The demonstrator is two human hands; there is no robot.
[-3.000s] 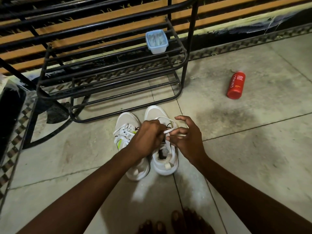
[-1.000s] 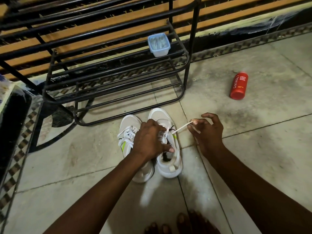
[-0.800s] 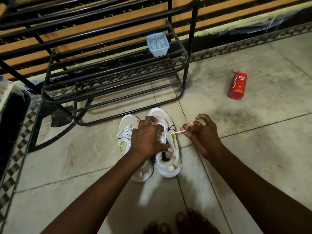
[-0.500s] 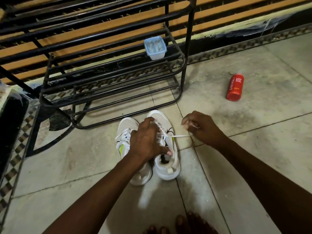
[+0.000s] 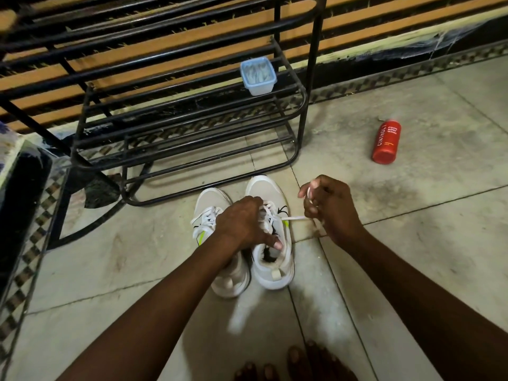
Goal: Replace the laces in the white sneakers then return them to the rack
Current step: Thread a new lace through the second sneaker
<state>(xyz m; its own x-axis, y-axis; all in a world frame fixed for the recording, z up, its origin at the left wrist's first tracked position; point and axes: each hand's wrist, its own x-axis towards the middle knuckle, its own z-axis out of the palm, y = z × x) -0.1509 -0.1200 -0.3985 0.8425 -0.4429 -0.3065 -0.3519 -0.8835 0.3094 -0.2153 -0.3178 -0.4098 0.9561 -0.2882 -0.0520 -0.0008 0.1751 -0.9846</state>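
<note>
Your right hand [image 5: 331, 209] is closed, fingers curled tight around the lace [image 5: 295, 218]. A short white end curls up above your knuckles, and the working length leaves the underside of your fist. From there the lace runs left, taut and nearly level, to the eyelets of the shoe [image 5: 265, 189] just beside that hand.

That is the relation to watch. The shoe's long axis points away from you, toe towards the rack [image 5: 301, 111] and heel towards your feet, so the lace crosses it almost square. Any pull goes sideways to the right, and I judge it would drag the shoe that way if nothing held it.

Your left hand [image 5: 242, 224] does the holding. It is curled over the laced throat, with the thumb tip down at the collar. It is on the shoe, so it is the nearer hand for feeding the next eyelet.

The other shoe [image 5: 213, 199] sits touching on the left, already laced as far as I can see. Both shoes are on the floor, just short of the rack's bottom bar.
</note>
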